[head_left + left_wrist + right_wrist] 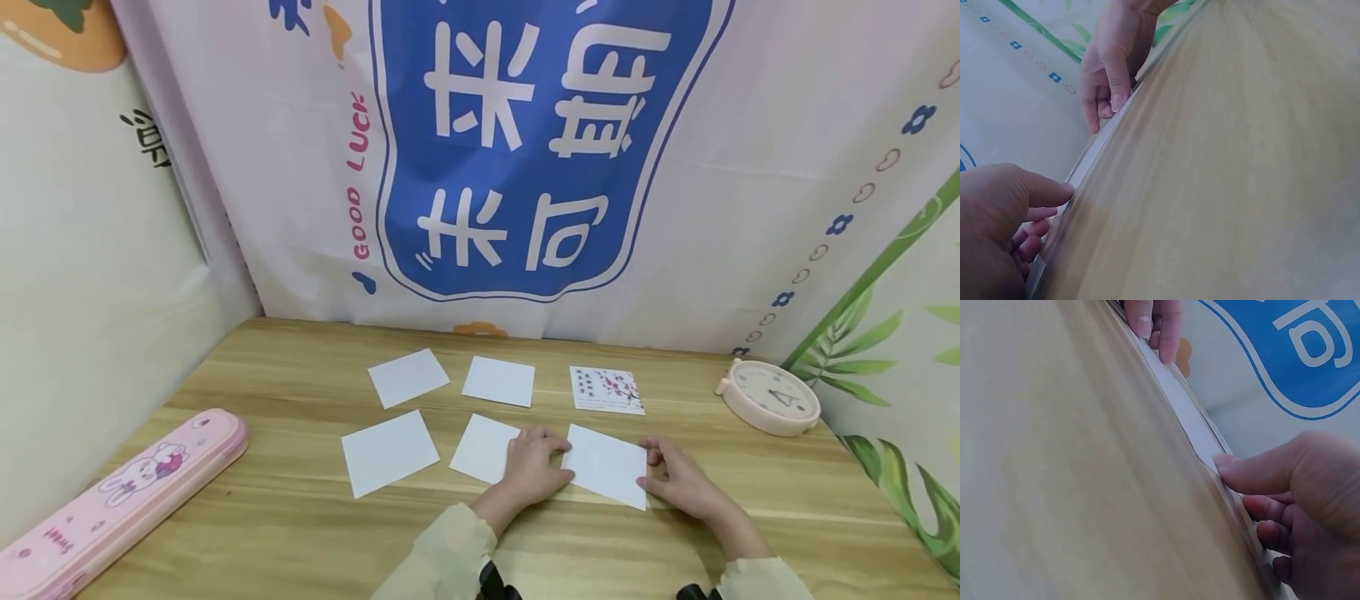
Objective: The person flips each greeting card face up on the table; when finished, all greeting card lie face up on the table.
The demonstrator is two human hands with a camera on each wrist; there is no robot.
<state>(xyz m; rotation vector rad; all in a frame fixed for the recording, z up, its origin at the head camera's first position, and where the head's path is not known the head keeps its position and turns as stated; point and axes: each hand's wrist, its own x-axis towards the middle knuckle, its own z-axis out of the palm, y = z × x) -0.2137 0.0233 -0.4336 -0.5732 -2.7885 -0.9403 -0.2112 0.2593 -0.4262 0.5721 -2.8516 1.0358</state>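
Observation:
A blank white card (pixel 604 465) is at the front right of the group on the wooden table. My left hand (pixel 536 465) holds its left edge, thumb and fingers at that side. At the opposite edge, my right hand (pixel 678 477) pinches the card with the thumb near the front corner. The right wrist view shows the right thumb (pixel 1260 469) on the card's (pixel 1188 422) corner, other fingers curled. Partly behind my left hand lies another white card (pixel 482 448). Behind the held card is a square card printed with red blossoms and dark characters (pixel 607 390).
More blank white cards lie at the left front (pixel 390 452), left back (pixel 408 377) and middle back (pixel 498 381). A pink pencil case (pixel 142 500) with a rabbit lies along the left edge. A round clock (pixel 772 397) sits at the right, before the printed curtain (pixel 300 183).

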